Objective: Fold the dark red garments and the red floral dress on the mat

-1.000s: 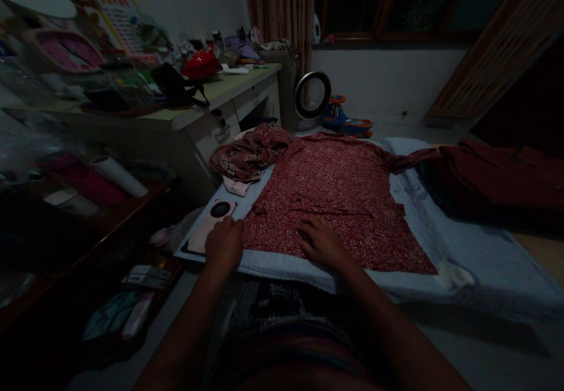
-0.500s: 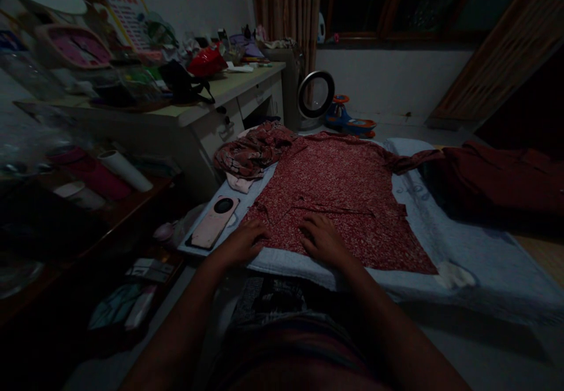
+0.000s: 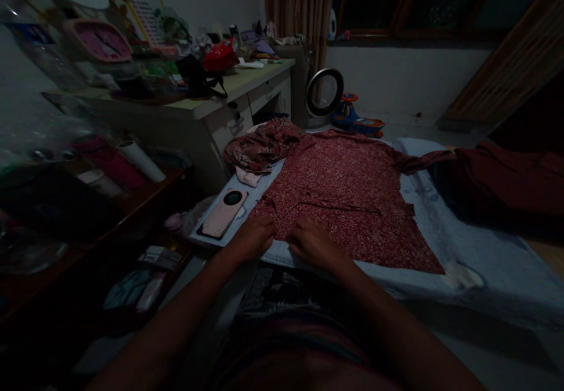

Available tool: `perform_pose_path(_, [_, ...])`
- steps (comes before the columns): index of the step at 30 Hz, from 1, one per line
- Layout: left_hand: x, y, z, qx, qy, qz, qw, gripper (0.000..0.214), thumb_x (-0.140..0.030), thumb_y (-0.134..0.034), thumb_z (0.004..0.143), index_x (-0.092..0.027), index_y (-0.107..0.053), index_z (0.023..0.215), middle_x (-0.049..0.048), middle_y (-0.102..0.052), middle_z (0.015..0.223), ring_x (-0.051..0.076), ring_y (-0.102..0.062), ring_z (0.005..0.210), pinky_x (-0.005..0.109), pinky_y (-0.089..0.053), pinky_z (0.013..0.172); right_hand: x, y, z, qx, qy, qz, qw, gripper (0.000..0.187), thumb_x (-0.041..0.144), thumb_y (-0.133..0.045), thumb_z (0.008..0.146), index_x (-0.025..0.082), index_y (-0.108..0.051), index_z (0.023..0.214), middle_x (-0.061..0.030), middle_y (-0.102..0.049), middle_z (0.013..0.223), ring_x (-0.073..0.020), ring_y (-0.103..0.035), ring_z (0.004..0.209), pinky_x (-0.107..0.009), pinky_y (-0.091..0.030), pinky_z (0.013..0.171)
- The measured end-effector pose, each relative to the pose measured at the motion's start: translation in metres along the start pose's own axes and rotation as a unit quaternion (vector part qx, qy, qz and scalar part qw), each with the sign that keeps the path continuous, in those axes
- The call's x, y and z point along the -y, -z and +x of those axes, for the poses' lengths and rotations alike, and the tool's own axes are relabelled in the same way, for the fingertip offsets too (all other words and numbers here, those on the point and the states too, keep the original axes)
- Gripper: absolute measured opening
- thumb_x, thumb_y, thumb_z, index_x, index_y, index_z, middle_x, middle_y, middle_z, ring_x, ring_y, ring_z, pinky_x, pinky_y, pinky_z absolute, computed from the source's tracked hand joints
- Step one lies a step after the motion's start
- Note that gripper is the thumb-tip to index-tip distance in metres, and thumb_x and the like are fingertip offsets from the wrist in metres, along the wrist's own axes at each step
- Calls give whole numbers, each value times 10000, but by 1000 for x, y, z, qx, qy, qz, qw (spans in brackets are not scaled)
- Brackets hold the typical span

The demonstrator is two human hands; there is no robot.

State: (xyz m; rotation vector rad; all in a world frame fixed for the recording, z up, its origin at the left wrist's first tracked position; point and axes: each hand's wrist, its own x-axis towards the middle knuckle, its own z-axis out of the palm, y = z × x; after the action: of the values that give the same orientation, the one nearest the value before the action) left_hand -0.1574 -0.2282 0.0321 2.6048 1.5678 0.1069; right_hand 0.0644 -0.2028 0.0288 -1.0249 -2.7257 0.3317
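A red patterned garment (image 3: pixel 343 191) lies spread flat on a pale blue padded surface (image 3: pixel 467 244). My left hand (image 3: pixel 255 235) rests on the garment's near left corner, fingers curled onto the cloth. My right hand (image 3: pixel 311 241) lies close beside it on the near hem, fingers bent down on the fabric. Whether either hand pinches the cloth is hard to see in the dim light. A pink phone (image 3: pixel 222 213) lies left of my left hand on the padded surface.
A crumpled patterned cloth (image 3: pixel 259 147) lies at the far left corner. A dark red cloth (image 3: pixel 506 174) is heaped on the right. A cluttered white desk (image 3: pixel 229 94) and low wooden shelf (image 3: pixel 145 188) stand to the left. A round fan (image 3: pixel 325 93) and toy car (image 3: pixel 356 122) are behind.
My left hand moved right from beside the phone onto the garment's near corner. My right hand slid left along the hem, so both hands now sit close together.
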Motion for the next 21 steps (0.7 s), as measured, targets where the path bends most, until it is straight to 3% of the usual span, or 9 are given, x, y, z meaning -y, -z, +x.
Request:
perform_pose_path(8, [7,-2,-7,-35,-18,-82,996,127,-136,-489,856,-195,-598,823,56,-592,929,209,-551,942,337,-449,851,10,-11,9,15,-10,-22,1000,181,154,-527,930,147,-709,930,-100,-686,951,-210,-589,931,-308,-416,869])
perform_pose_path(14, [16,0,-9,10,-11,-91,996,114,-148,-492,849,-197,-595,838,53,-600,921,210,-562,907,332,-449,829,15,-7,3,18,-7,58,998,170,154,-536,932,154,-704,957,-83,-685,970,-183,-596,935,-286,-431,867])
perform_pose_path(17, [17,3,-5,6,-1,-102,995,147,-159,-461,880,-196,-603,861,55,-608,940,208,-572,921,326,-450,834,4,4,-12,-15,-10,135,991,172,131,-535,920,179,-689,979,-56,-676,978,-171,-594,946,-281,-439,871])
perform_pose_path(21, [7,6,7,-27,-6,-117,993,182,-171,-445,906,-194,-625,894,59,-605,944,207,-579,935,322,-453,836,-34,22,-54,-74,-106,150,980,176,141,-505,922,192,-671,955,-55,-670,960,-180,-588,921,-298,-449,838])
